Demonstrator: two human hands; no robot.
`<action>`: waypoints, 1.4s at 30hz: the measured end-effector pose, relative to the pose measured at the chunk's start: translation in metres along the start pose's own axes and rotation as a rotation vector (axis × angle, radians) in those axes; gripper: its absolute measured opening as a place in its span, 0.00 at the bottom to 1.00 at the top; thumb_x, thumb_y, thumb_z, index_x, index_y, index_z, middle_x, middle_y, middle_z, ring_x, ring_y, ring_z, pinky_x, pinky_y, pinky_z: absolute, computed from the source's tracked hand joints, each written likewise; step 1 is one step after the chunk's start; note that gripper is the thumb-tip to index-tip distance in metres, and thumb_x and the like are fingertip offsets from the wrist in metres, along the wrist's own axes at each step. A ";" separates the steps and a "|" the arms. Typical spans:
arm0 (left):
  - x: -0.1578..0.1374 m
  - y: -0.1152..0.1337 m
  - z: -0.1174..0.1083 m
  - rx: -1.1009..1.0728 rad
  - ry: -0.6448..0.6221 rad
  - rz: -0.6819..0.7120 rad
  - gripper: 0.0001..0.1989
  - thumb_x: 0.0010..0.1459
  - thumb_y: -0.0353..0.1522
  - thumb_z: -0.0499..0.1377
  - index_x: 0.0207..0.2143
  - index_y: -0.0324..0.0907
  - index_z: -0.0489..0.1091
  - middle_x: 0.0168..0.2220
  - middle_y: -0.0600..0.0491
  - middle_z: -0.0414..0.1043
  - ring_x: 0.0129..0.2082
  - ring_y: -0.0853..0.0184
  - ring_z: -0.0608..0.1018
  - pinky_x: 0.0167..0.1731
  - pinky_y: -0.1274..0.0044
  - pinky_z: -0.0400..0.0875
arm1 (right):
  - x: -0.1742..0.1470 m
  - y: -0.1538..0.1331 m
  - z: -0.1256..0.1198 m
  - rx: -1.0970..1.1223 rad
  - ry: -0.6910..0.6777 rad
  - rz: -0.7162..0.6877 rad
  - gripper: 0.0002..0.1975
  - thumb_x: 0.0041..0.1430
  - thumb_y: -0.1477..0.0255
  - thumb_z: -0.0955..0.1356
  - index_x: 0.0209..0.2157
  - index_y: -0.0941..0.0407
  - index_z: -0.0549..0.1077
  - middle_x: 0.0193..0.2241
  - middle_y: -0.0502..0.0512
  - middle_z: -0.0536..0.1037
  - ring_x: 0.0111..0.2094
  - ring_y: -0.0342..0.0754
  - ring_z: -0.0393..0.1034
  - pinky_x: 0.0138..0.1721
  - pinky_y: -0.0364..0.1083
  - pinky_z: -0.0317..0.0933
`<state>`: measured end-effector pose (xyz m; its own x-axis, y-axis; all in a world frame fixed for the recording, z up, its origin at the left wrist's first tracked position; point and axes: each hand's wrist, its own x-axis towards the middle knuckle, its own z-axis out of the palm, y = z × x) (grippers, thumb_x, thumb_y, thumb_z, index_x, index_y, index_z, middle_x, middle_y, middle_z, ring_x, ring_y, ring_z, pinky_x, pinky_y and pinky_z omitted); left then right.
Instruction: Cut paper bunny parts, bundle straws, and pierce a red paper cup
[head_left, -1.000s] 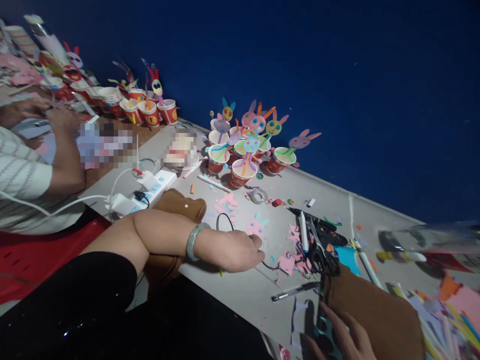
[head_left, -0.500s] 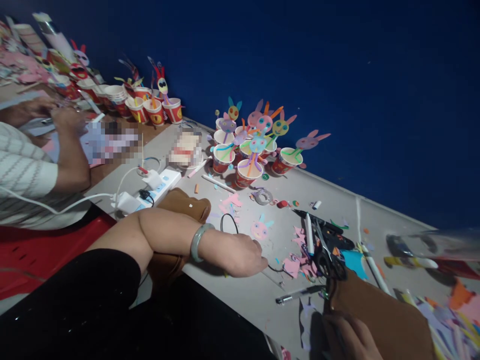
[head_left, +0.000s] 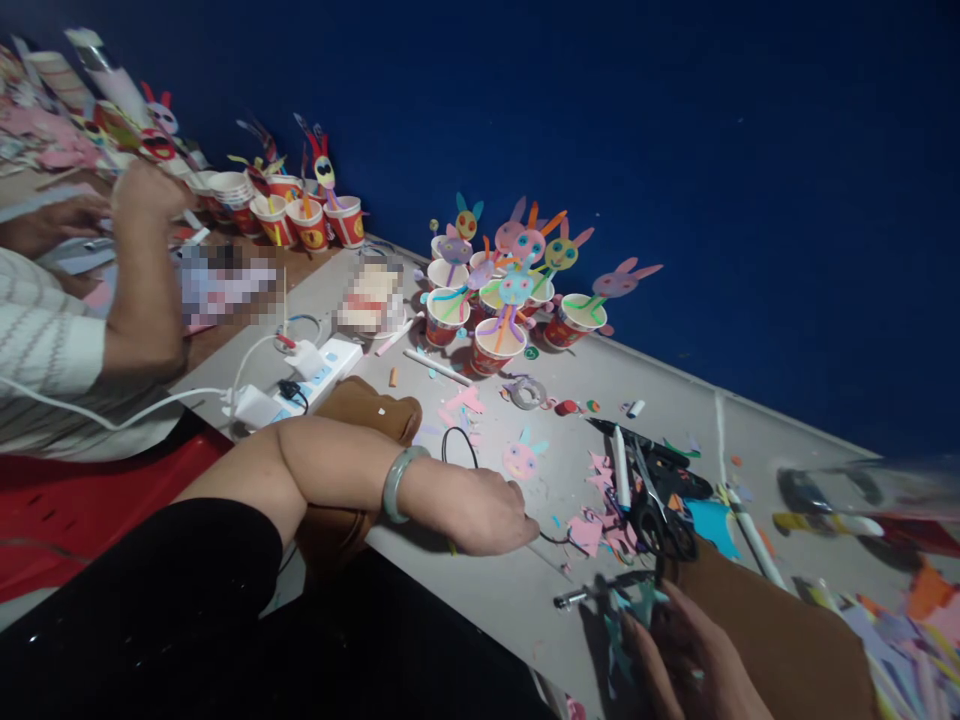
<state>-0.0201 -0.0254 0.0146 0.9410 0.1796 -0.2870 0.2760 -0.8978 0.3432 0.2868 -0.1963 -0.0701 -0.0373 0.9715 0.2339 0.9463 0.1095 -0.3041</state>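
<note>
My left hand (head_left: 487,512), with a jade bangle (head_left: 403,484) on its wrist, rests closed on the grey table. A thin, faint stick-like shape shows past its fingertips; what the fingers grip is hard to make out. Just beyond that hand lies a pink paper rabbit face (head_left: 520,458) with blue ears. At the lower right, my right hand (head_left: 701,650) has teal paper scraps (head_left: 641,603) between thumb and fingers, partly blurred. A pen (head_left: 581,596) lies by these scraps, and black-handled scissors (head_left: 656,520) lie further back.
Paper cups (head_left: 499,348) with paper animal figures stand along the blue wall. A power strip (head_left: 326,372) and a brown case (head_left: 367,408) lie to the left. Pink scraps (head_left: 589,533) and a brown pouch (head_left: 772,620) are on the right. A co-worker's arm (head_left: 146,270) is at far left.
My right hand has opened out and moved slightly up and left, with teal scraps now at its fingers. My left hand stays nearly still. The co-worker's hand has risen.
</note>
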 end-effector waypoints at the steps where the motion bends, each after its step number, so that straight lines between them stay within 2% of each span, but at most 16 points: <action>1: -0.001 0.000 -0.001 0.002 -0.010 0.002 0.15 0.56 0.22 0.53 0.45 0.34 0.72 0.38 0.39 0.76 0.23 0.68 0.70 0.19 0.75 0.55 | 0.001 -0.002 0.001 0.014 0.003 0.047 0.32 0.62 0.58 0.66 0.65 0.54 0.63 0.46 0.60 0.80 0.38 0.54 0.79 0.34 0.49 0.74; 3: -0.001 0.001 -0.001 -0.003 -0.012 -0.001 0.15 0.56 0.22 0.53 0.45 0.35 0.72 0.39 0.39 0.76 0.23 0.68 0.70 0.19 0.75 0.56 | 0.004 -0.006 0.001 0.036 0.007 0.102 0.37 0.63 0.54 0.66 0.68 0.55 0.57 0.49 0.62 0.79 0.40 0.55 0.79 0.36 0.49 0.74; 5: -0.002 0.000 0.001 -0.008 0.002 0.003 0.14 0.56 0.22 0.53 0.44 0.35 0.72 0.38 0.40 0.76 0.23 0.68 0.71 0.20 0.75 0.57 | 0.005 -0.009 0.001 0.026 0.015 0.100 0.37 0.63 0.53 0.65 0.67 0.56 0.60 0.54 0.66 0.77 0.48 0.59 0.77 0.44 0.53 0.73; 8: -0.001 -0.001 0.006 -0.002 0.035 0.029 0.14 0.57 0.22 0.53 0.43 0.35 0.72 0.38 0.40 0.76 0.24 0.68 0.71 0.20 0.75 0.57 | 0.008 -0.012 -0.001 -0.024 0.040 0.025 0.33 0.65 0.52 0.64 0.64 0.57 0.64 0.57 0.68 0.72 0.56 0.63 0.71 0.54 0.61 0.68; 10: -0.002 -0.002 0.007 0.000 0.035 0.045 0.14 0.57 0.22 0.52 0.44 0.35 0.72 0.38 0.40 0.76 0.24 0.68 0.70 0.20 0.75 0.57 | 0.009 -0.014 -0.002 -0.055 0.055 -0.039 0.31 0.66 0.53 0.63 0.63 0.57 0.65 0.57 0.68 0.72 0.57 0.64 0.70 0.56 0.62 0.66; 17: -0.004 -0.002 0.001 -0.014 -0.018 0.027 0.17 0.56 0.21 0.50 0.46 0.35 0.71 0.39 0.40 0.75 0.25 0.67 0.70 0.20 0.74 0.55 | 0.009 -0.020 -0.004 -0.094 0.184 -0.191 0.20 0.65 0.60 0.67 0.55 0.56 0.73 0.50 0.65 0.77 0.49 0.58 0.74 0.52 0.57 0.66; 24: -0.001 -0.004 0.007 -0.046 -0.025 -0.010 0.17 0.55 0.22 0.51 0.46 0.35 0.71 0.37 0.41 0.74 0.27 0.65 0.70 0.22 0.72 0.56 | 0.002 -0.022 -0.009 -0.158 0.195 -0.268 0.16 0.65 0.60 0.69 0.45 0.58 0.75 0.42 0.64 0.79 0.41 0.56 0.74 0.43 0.54 0.65; 27: 0.000 -0.003 0.007 -0.016 -0.022 -0.011 0.17 0.55 0.22 0.51 0.46 0.35 0.71 0.39 0.39 0.74 0.31 0.63 0.72 0.24 0.72 0.57 | -0.001 -0.023 -0.015 -0.177 0.142 -0.269 0.19 0.65 0.57 0.68 0.46 0.59 0.75 0.42 0.64 0.79 0.40 0.57 0.74 0.41 0.54 0.64; 32: 0.001 -0.001 0.006 0.089 0.047 -0.003 0.15 0.58 0.24 0.51 0.45 0.35 0.72 0.43 0.38 0.74 0.38 0.57 0.74 0.36 0.68 0.62 | -0.006 -0.025 -0.018 -0.173 0.050 -0.246 0.22 0.66 0.55 0.66 0.48 0.60 0.74 0.45 0.65 0.78 0.42 0.56 0.74 0.44 0.54 0.66; 37: 0.002 0.002 0.007 0.107 0.042 -0.039 0.17 0.54 0.24 0.54 0.46 0.36 0.73 0.43 0.37 0.75 0.43 0.53 0.74 0.41 0.65 0.63 | -0.006 -0.024 -0.009 -0.192 0.094 -0.226 0.17 0.68 0.60 0.65 0.47 0.59 0.75 0.43 0.61 0.79 0.40 0.52 0.75 0.43 0.50 0.67; 42: 0.003 0.002 0.009 0.091 0.050 -0.072 0.16 0.54 0.24 0.54 0.45 0.37 0.73 0.42 0.37 0.76 0.42 0.53 0.75 0.44 0.63 0.63 | -0.007 -0.012 -0.002 -0.215 0.098 -0.313 0.13 0.70 0.67 0.62 0.47 0.58 0.74 0.41 0.61 0.80 0.39 0.51 0.75 0.42 0.49 0.67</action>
<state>-0.0183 -0.0304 0.0061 0.9287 0.2626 -0.2620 0.3262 -0.9144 0.2398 0.2758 -0.2043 -0.0664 -0.3139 0.8722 0.3752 0.9401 0.3409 -0.0060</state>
